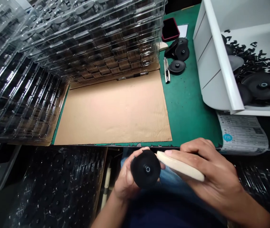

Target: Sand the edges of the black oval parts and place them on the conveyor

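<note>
In my left hand (123, 180) is a round black plastic disc (142, 177) with a small ringed hub at its middle, its face turned up towards me. My right hand (211, 174) grips a cream-coloured, flat pad with a rounded edge (182, 166). The pad's tip is at the disc's right rim; whether the two touch I cannot tell. Both hands are over my lap, just in front of the table edge. The fingers under the disc are mostly hidden.
Brown cardboard (113, 110) lies on the green table (187, 95). Stacked clear trays (97, 38) stand behind and left. Right of the cardboard are a utility knife (166, 70), black discs (177, 66) and a red-edged phone-like object (170, 29). A white bin (225, 60) holds small black clips and discs.
</note>
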{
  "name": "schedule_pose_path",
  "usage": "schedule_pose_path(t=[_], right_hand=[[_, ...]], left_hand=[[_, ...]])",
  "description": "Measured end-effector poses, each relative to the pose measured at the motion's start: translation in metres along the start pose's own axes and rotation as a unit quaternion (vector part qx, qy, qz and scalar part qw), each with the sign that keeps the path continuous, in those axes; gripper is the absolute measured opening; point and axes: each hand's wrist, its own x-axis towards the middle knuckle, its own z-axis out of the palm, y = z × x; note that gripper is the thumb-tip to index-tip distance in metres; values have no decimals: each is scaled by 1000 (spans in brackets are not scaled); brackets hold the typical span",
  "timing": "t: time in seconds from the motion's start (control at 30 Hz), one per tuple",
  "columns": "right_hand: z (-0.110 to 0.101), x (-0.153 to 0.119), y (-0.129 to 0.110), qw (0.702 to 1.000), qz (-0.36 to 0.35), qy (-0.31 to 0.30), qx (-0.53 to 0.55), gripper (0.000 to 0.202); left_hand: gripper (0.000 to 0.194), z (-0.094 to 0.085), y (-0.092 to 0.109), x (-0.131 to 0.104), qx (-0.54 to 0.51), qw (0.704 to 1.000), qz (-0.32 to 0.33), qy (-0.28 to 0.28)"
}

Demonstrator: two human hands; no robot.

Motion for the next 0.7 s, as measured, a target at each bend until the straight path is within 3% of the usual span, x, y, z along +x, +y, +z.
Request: schedule_pose_path(t=[0.23,0.4,0.6,0.7], right_hand=[[6,16,1,998,-29,-55,14,42],[13,21,-6,991,-44,-87,91,49],[9,20,3,996,-9,-81,32,40],[11,22,0,995,-15,-85,59,41]], left_hand=[[53,-9,-6,-4,2,999,-12,-34],[55,-18,-12,-6,48,999,-2,25],[51,-15,-9,-5,9,999,-26,-33],[51,-15,-11,-4,13,999,-30,-8]])
